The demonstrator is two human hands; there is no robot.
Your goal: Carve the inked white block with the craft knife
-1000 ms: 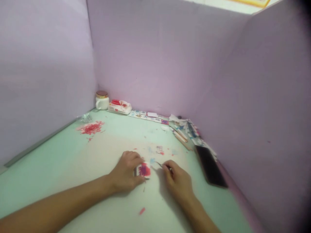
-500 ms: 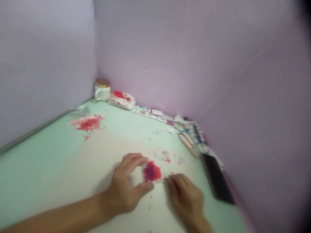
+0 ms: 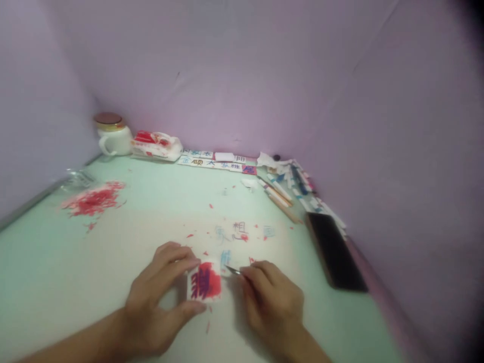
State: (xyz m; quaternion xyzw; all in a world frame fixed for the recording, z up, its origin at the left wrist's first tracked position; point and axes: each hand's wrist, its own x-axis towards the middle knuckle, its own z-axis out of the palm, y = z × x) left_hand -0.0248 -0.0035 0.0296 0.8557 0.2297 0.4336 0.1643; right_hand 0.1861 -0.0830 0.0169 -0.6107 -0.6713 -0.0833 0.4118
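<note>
My left hand (image 3: 159,297) rests on the pale green table (image 3: 45,262) and pinches a small white card with a red and purple patch (image 3: 204,283) between thumb and fingers. My right hand (image 3: 271,300) is closed in a pinch on a thin metal tool (image 3: 233,270), whose tip lies just right of the card's upper edge. Small cut-out paper characters (image 3: 239,232) lie on the table just beyond both hands.
A black phone (image 3: 335,252) lies at the right by the purple partition. Pens and paper strips (image 3: 287,189) are heaped at the back right. A white mug with a lid (image 3: 111,135) and a red-white packet (image 3: 156,144) stand at the back. Red scraps (image 3: 93,199) are piled at the left.
The camera has swung, so the scene sits further right and lower. My left hand has drawn the card nearer to me. The tool tip in my right hand shows again beside the card.
</note>
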